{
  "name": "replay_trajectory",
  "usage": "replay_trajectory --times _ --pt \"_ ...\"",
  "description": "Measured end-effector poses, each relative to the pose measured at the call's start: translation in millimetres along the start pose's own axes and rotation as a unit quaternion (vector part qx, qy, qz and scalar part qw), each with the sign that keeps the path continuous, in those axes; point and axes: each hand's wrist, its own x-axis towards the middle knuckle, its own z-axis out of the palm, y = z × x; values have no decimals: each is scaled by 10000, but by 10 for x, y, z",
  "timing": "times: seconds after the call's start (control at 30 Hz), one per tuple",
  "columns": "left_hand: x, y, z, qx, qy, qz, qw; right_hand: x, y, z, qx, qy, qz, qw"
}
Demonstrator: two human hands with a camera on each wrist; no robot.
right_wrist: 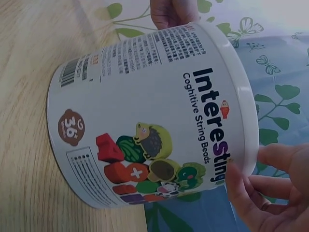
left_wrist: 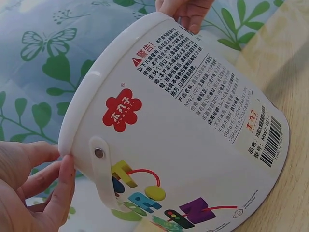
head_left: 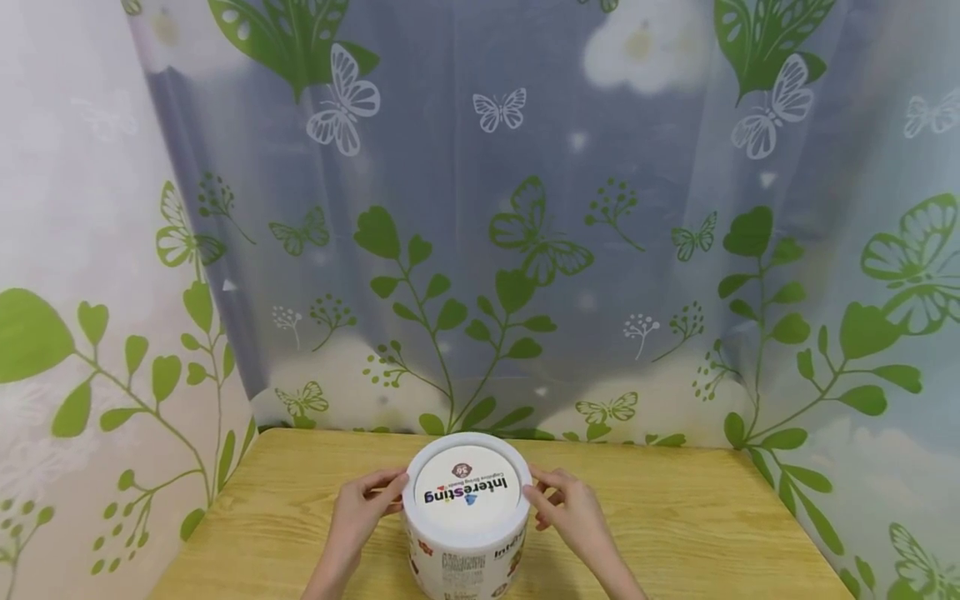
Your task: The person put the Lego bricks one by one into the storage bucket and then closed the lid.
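Note:
A round white bucket (head_left: 465, 562) of string beads stands upright at the table's near edge, its white lid (head_left: 468, 492) on top and printed "Interesting". My left hand (head_left: 365, 512) pinches the lid's left rim, thumb and fingertips on its edge. On the opposite side, my right hand (head_left: 573, 510) pinches the rim with the thumb and bent fingers. A white handle (left_wrist: 103, 171) hangs by a rivet on the bucket's side in the left wrist view. Printed beads and an age mark (right_wrist: 71, 127) show on the wall in the right wrist view. The bucket's inside is hidden.
The bucket stands on a light wooden table (head_left: 690, 517). Behind the table hangs a curtain (head_left: 540, 333) with green leaves and butterflies, and similar printed cloth (head_left: 90, 275) covers the left and right sides.

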Motion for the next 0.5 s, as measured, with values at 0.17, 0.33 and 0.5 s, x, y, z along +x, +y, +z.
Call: replay_trajectory --times 0.17,0.33,0.5 --pt "-4 -27 -1 -15 -24 -55 10000 -29 26 6 -177 -59 -111 9998" --pt "-12 -37 -3 -78 -17 -12 10000 -45 42 18 -369 -10 -245 9990" --pt "-14 -43 4 31 9 105 9999 -44 39 15 -433 4 -278 9987"
